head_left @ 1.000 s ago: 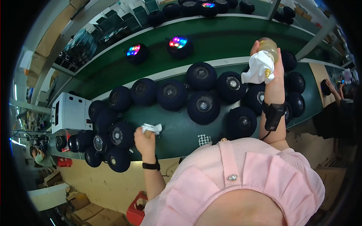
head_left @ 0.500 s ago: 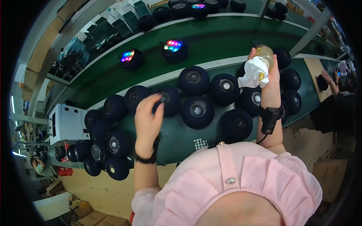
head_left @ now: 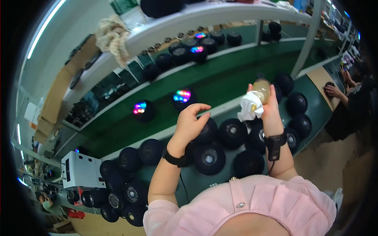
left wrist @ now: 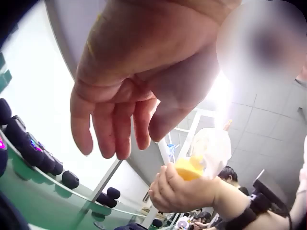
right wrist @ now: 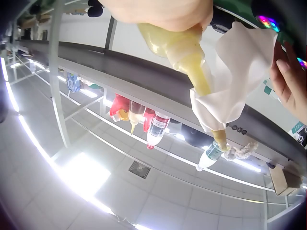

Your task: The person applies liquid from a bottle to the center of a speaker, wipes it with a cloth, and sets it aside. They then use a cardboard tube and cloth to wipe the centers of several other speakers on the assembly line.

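My right hand [head_left: 269, 114] grips a yellowish squeeze bottle [head_left: 261, 89] above the round dark speakers. A white cloth [head_left: 249, 106] hangs round the bottle's nozzle; in the right wrist view the nozzle tip [right wrist: 220, 140] pokes out below the cloth [right wrist: 238, 72]. My left hand [head_left: 190, 125] is raised over the back row of speakers, to the left of the bottle, with nothing in it. In the left wrist view its fingers [left wrist: 103, 129] hang loosely bent, thumb apart from them. Under it, a dark speaker [head_left: 209, 158] stands on the green table.
Two speakers with lit coloured tops [head_left: 182, 95] stand behind the bench. A white machine [head_left: 82, 171] sits at the left end beside more speakers [head_left: 134, 192]. Overhead runs a shelf [head_left: 165, 31] with a cloth hanging from it. Another person [head_left: 346, 98] works at the far right.
My left hand, which held a crumpled white piece over the table, has let it go and moved up and right toward the bottle. The head view has tilted upward.
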Tool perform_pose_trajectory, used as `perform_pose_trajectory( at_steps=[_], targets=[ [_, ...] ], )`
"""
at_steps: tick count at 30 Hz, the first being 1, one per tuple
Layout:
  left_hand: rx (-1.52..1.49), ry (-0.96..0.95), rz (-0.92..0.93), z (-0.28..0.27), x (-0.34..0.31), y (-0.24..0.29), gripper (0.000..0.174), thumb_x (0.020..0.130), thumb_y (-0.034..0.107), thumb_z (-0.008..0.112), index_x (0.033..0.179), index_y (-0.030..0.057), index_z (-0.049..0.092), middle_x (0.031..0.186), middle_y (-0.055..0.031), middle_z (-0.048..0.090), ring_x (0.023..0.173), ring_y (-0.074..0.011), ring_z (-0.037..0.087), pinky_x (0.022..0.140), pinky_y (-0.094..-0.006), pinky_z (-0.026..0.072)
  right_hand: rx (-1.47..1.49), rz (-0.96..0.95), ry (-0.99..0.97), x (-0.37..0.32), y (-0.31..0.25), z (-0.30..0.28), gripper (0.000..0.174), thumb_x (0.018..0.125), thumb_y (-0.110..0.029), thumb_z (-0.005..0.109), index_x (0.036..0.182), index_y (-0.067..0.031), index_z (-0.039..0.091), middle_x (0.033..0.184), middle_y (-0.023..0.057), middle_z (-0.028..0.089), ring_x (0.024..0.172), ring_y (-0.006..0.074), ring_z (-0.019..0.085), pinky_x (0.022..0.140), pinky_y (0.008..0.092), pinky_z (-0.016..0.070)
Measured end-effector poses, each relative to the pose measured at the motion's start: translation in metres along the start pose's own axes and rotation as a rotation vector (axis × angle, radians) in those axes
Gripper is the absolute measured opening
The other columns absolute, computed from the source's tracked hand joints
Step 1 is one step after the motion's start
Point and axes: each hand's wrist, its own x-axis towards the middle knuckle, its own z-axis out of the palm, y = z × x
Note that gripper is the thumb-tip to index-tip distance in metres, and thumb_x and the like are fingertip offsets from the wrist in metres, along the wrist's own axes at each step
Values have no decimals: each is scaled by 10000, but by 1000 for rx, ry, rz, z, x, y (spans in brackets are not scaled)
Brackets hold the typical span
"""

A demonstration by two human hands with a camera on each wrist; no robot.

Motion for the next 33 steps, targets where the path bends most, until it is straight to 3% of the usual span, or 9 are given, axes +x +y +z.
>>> perform_pose_trajectory(
  at_steps=[2,5,7,8,9,12,17,20,33],
  targets=[
    [-426,74,-284,-19,-3,-5,165,808,41,624,970,13,637,883,-29,638,804,-86,577,741,-231,460,3,26,-31,-3,4,14,589,873,-559,446,1168,-50,426,1072,204,512,938,354,558,808,506,492],
    [-349,193,-263,-39,-4,-9,150,796,63,636,937,9,640,850,-51,649,790,-109,599,727,-253,483,-32,52,-147,6,1,20,607,878,-561,435,1179,-33,426,1068,219,516,934,366,558,826,513,482],
    [-207,162,-265,-42,-6,-11,153,787,85,638,923,16,650,825,-80,659,762,-140,619,705,-269,488,20,87,-122,5,4,25,604,884,-561,423,1172,-31,437,1079,221,514,937,381,553,833,523,475],
    [-87,116,-253,-40,-5,-20,164,777,100,641,920,22,652,827,-96,659,761,-165,628,697,-281,490,27,73,-130,3,8,25,599,886,-562,421,1167,-33,444,1085,217,512,939,389,549,836,530,471],
    [32,71,-249,-34,-3,-34,175,768,116,644,918,27,655,828,-113,660,759,-189,638,690,-293,492,-52,-46,-94,0,18,28,626,897,-522,424,1220,14,410,1112,258,522,985,375,546,850,485,475],
    [244,-88,-163,-7,2,-62,230,731,164,651,927,43,659,888,-144,655,842,-304,623,744,-374,491,-100,-33,-86,7,18,17,653,899,-539,393,1249,13,395,1138,243,522,1027,369,536,877,483,461],
    [332,-418,-20,42,11,-103,320,668,95,653,985,54,655,961,-137,651,947,-310,595,841,-384,473,-57,91,-69,11,12,-4,680,879,-545,429,1243,28,391,1110,238,527,994,348,539,863,458,469],
    [410,-601,-94,59,18,-118,355,647,63,651,1001,66,660,965,-134,652,949,-310,595,842,-379,476,-42,56,-6,14,9,-11,676,874,-537,448,1238,30,390,1105,243,524,979,349,542,849,458,475],
    [437,-685,42,40,27,-146,290,664,72,684,950,27,668,891,-146,659,859,-310,619,784,-379,492,-81,-76,148,31,20,-19,581,912,-474,427,1261,-13,374,1143,246,498,997,385,548,831,496,487]
  ],
)
